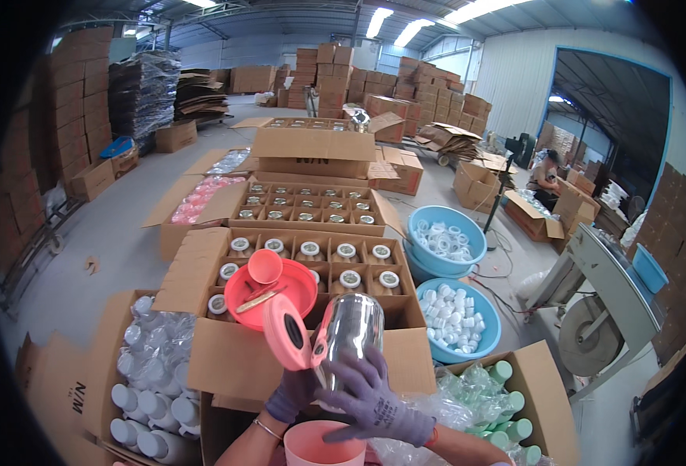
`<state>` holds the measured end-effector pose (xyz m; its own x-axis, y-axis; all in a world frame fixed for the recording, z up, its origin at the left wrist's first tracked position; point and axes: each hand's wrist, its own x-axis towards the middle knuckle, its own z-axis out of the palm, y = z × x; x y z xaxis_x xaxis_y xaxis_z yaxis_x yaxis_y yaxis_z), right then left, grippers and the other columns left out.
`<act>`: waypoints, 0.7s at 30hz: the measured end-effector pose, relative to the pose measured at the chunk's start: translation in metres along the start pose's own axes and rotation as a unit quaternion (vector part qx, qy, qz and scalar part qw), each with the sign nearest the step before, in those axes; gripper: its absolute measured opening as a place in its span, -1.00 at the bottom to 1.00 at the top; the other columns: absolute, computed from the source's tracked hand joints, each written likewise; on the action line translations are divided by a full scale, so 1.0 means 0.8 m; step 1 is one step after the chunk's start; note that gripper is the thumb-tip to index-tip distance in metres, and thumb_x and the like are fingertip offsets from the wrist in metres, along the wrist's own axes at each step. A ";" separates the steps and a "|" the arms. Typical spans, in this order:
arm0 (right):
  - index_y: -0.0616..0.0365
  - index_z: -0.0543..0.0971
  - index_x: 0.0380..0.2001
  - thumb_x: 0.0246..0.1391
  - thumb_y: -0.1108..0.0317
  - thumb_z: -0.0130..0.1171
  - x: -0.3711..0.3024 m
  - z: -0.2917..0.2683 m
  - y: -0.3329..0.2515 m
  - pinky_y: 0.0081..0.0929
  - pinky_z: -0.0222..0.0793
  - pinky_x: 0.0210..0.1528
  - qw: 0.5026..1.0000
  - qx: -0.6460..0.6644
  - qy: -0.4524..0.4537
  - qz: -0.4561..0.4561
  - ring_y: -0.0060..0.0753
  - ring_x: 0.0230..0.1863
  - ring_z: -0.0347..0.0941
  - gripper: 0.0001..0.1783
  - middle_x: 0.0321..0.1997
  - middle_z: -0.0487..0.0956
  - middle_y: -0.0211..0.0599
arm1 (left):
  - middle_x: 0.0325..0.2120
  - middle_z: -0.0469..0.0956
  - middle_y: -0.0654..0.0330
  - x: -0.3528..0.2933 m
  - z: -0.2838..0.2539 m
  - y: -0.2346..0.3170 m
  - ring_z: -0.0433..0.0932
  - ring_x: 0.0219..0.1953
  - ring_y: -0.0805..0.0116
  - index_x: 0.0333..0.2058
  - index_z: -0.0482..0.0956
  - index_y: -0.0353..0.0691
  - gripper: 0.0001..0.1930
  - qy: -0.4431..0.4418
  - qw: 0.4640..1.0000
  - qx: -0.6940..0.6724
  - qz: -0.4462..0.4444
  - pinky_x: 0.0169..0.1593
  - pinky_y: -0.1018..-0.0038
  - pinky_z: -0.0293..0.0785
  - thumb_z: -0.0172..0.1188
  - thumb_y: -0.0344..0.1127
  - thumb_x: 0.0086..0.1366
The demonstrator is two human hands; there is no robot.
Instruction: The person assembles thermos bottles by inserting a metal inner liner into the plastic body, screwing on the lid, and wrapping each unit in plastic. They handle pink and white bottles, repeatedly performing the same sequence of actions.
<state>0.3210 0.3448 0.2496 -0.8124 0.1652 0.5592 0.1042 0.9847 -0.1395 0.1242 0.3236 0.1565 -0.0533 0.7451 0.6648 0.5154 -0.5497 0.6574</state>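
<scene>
My right hand (378,404), in a purple glove, is wrapped around a shiny silver metal bottle (350,330) that tilts away from me. My left hand (288,394), also gloved, sits just under a pink flip lid (284,334) with a dark oval opening, next to the bottle's end; its exact grip is hidden. A pink cup (319,444) stands right below both hands. Ahead lies a red bowl (277,291) holding a small pink cup, resting on an open box of white-capped bottles (347,252).
An open carton of white bottles in plastic (145,388) is at my left, and a carton of green-capped bottles (506,404) at my right. Two blue tubs of white caps (459,318) stand to the right. A grey machine (599,311) is further right. Another person (548,175) sits far back.
</scene>
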 end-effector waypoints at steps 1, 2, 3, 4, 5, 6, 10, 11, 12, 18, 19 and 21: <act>-0.05 0.53 0.06 -0.11 -0.03 0.42 -0.001 -0.005 -0.006 0.24 -0.01 0.38 0.997 0.065 -0.008 -0.031 0.03 0.37 0.14 -0.35 0.31 0.30 -0.14 | 0.20 0.37 0.10 -0.017 -0.006 0.000 0.34 0.25 0.31 0.33 0.15 -0.26 -0.37 -0.006 0.998 -0.048 -0.051 0.27 0.34 0.32 0.15 -0.32 0.34; -0.02 0.51 0.08 -0.11 0.03 0.43 -0.003 -0.001 0.000 0.18 0.04 0.37 0.992 0.121 0.043 -0.015 0.02 0.37 0.15 -0.35 0.31 0.30 -0.11 | 0.21 0.37 0.09 -0.030 -0.011 -0.002 0.35 0.25 0.30 0.36 0.10 -0.25 -0.31 -0.005 0.990 -0.096 -0.099 0.28 0.33 0.31 0.18 -0.31 0.33; 0.02 0.50 0.09 -0.11 0.10 0.44 -0.010 0.008 0.014 0.12 0.09 0.36 0.980 0.176 0.092 0.008 0.02 0.36 0.16 -0.34 0.30 0.30 -0.08 | 0.20 0.37 0.09 -0.030 -0.024 0.027 0.36 0.24 0.30 0.35 0.12 -0.26 -0.34 -0.028 0.988 -0.110 -0.108 0.27 0.33 0.32 0.17 -0.31 0.34; 0.05 0.49 0.11 -0.10 0.17 0.45 -0.011 0.017 0.017 0.06 0.14 0.35 0.961 0.236 0.138 0.029 0.02 0.36 0.17 -0.33 0.30 0.30 -0.05 | 0.20 0.37 0.09 -0.033 -0.035 0.049 0.37 0.22 0.30 0.34 0.13 -0.26 -0.36 -0.046 0.984 -0.121 -0.122 0.26 0.34 0.33 0.16 -0.31 0.35; 0.16 0.42 0.19 -0.12 0.31 0.44 -0.012 0.022 0.010 -0.10 0.23 0.31 0.964 0.176 0.148 0.134 0.06 0.35 0.18 -0.26 0.30 0.28 0.04 | 0.18 0.38 0.09 -0.048 -0.033 0.052 0.39 0.19 0.31 0.31 0.18 -0.27 -0.41 0.052 0.929 -0.311 -0.192 0.24 0.35 0.35 0.14 -0.33 0.36; 0.20 0.31 0.28 -0.08 0.27 0.43 -0.007 0.032 0.004 -0.13 0.19 0.36 0.951 0.182 0.159 0.192 0.06 0.38 0.15 -0.15 0.33 0.23 0.07 | 0.19 0.38 0.10 -0.053 -0.048 0.065 0.38 0.20 0.32 0.32 0.18 -0.26 -0.41 0.004 0.973 -0.167 -0.158 0.24 0.35 0.35 0.12 -0.33 0.37; 0.25 0.23 0.34 0.04 0.23 0.37 -0.039 0.085 -0.009 -0.27 0.10 0.43 0.828 0.482 0.041 0.284 -0.17 0.42 0.14 -0.15 0.37 0.24 -0.03 | 0.03 0.50 0.10 -0.178 -0.058 0.043 0.48 0.07 0.26 0.17 0.37 -0.29 -0.56 -0.031 0.980 -0.020 -0.196 0.17 0.36 0.40 0.13 -0.35 0.34; 0.25 0.25 0.33 0.07 0.23 0.35 -0.049 0.089 -0.010 -0.29 0.11 0.42 0.785 0.544 -0.003 0.296 -0.21 0.40 0.19 -0.18 0.35 0.29 -0.07 | -0.06 0.55 0.10 -0.203 -0.053 0.047 0.53 -0.03 0.25 0.08 0.43 -0.31 -0.62 -0.004 0.963 -0.085 -0.257 0.13 0.35 0.43 0.14 -0.39 0.31; 0.25 0.26 0.33 0.09 0.23 0.34 -0.059 0.091 -0.011 -0.32 0.11 0.42 0.737 0.600 -0.045 0.308 -0.24 0.38 0.23 -0.20 0.33 0.34 -0.11 | -0.08 0.58 0.10 -0.199 -0.062 0.070 0.55 -0.05 0.27 0.03 0.47 -0.31 -0.66 -0.023 0.976 0.023 -0.215 0.13 0.36 0.44 0.17 -0.38 0.29; 0.25 0.56 -0.02 0.16 0.08 0.24 -0.012 0.083 -0.022 -0.37 0.40 0.08 0.815 0.386 -0.374 0.217 -0.29 0.02 0.51 -0.52 -0.05 0.59 -0.11 | -0.02 0.58 -0.03 -0.247 -0.077 0.071 0.55 0.09 0.10 0.12 0.43 -0.27 -0.44 0.305 0.563 -0.664 -0.385 0.18 0.14 0.50 -0.13 0.12 0.48; 0.24 0.57 -0.08 0.16 0.03 0.23 -0.002 0.088 -0.027 -0.36 0.41 0.03 0.834 0.312 -0.412 0.194 -0.26 -0.02 0.53 -0.52 -0.09 0.59 -0.08 | -0.02 0.57 0.00 -0.250 -0.074 0.051 0.56 0.06 0.17 0.12 0.42 -0.28 -0.50 0.368 0.734 -0.421 -0.386 0.08 0.28 0.57 -0.01 0.03 0.45; 0.25 0.57 -0.19 0.16 -0.02 0.21 0.004 0.091 -0.032 -0.31 0.43 -0.05 0.854 0.258 -0.402 0.208 -0.14 -0.13 0.54 -0.52 -0.19 0.60 -0.05 | -0.04 0.57 0.05 -0.251 -0.074 0.029 0.59 0.00 0.28 0.11 0.42 -0.30 -0.55 0.381 0.836 -0.174 -0.354 -0.03 0.44 0.62 0.14 -0.09 0.42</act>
<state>0.2737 0.3159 0.1954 -0.9200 0.1991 -0.3376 0.3804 0.6609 -0.6469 0.0961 0.1385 0.0594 -0.8381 0.5454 0.0108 -0.1491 -0.2481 0.9572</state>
